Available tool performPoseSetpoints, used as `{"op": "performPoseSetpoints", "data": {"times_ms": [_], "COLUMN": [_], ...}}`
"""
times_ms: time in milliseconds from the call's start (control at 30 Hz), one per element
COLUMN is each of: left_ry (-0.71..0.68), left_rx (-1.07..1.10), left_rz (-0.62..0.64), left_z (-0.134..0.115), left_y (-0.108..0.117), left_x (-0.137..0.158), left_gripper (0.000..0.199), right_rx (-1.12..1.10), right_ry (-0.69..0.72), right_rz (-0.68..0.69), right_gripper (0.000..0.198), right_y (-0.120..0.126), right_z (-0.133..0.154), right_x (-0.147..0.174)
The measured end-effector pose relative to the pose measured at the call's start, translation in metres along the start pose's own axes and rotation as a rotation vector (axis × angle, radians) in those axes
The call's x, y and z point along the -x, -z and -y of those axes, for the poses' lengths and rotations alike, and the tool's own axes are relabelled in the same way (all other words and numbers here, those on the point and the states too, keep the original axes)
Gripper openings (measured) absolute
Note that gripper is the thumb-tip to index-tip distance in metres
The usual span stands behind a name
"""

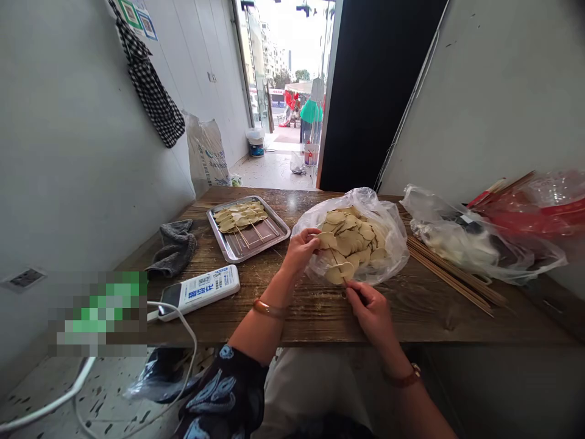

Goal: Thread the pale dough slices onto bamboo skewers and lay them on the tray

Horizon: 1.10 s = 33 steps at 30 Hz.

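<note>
My left hand (pixel 302 249) pinches a thin, round, pale tan slice (pixel 326 241) at the near left side of an open clear plastic bag (pixel 397 244). Many more such slices (pixel 354 235) are heaped inside the bag. In my right hand (pixel 369 308), closed just in front of the bag, is a thin wooden skewer (pixel 346 277) with at least one round slice (pixel 337 274) threaded on it. Left of the bag, a metal tray (pixel 233 255) carries several finished-looking skewers of slices (pixel 240 216), their sticks pointing toward me.
Loose bamboo skewers (pixel 450 274) lie on the wooden table (pixel 292 317) at right, beside plastic bags (pixel 493 244). At left are a dark grey cloth (pixel 172 247) and a white device (pixel 203 291) with a cable (pixel 189 332). A doorway opens beyond the table.
</note>
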<state>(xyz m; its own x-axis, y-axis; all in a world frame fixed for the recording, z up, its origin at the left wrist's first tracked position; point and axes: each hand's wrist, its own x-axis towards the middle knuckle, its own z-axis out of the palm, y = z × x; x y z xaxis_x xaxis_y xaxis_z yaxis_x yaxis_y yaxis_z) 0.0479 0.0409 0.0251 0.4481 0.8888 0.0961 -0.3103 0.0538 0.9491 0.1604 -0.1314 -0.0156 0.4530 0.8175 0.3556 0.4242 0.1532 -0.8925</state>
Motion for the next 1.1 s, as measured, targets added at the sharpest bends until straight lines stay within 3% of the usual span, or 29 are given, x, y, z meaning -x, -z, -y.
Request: {"op": "performPoseSetpoints", "data": {"times_ms": [100,600,833,1100], "left_ry": [0.006,-0.057,-0.145,-0.134], "left_rx": [0.046,0.056,-0.121,-0.291], "left_rz": [-0.005,-0.03,-0.015,0.033], "left_z": [-0.003,-0.005,-0.005,-0.007], "left_y": [0.0,-0.002,-0.003,-0.01], "left_x": [0.001,0.003,0.003,0.007], "left_gripper": [0.037,0.032,0.023,0.019], "right_rx": [0.044,0.086,0.095,0.107], "right_ry": [0.054,0.063,0.055,0.05], "right_rz": [0.021,0.019,0.014,-0.001], "right_gripper": [0.021,0.023,0.024,0.025], "right_y": [-0.002,-0.003,-0.003,-0.005], "right_z": [-0.004,-0.005,-0.004,-0.006], "right_x": [-0.001,-0.001,-0.002,-0.003]}}
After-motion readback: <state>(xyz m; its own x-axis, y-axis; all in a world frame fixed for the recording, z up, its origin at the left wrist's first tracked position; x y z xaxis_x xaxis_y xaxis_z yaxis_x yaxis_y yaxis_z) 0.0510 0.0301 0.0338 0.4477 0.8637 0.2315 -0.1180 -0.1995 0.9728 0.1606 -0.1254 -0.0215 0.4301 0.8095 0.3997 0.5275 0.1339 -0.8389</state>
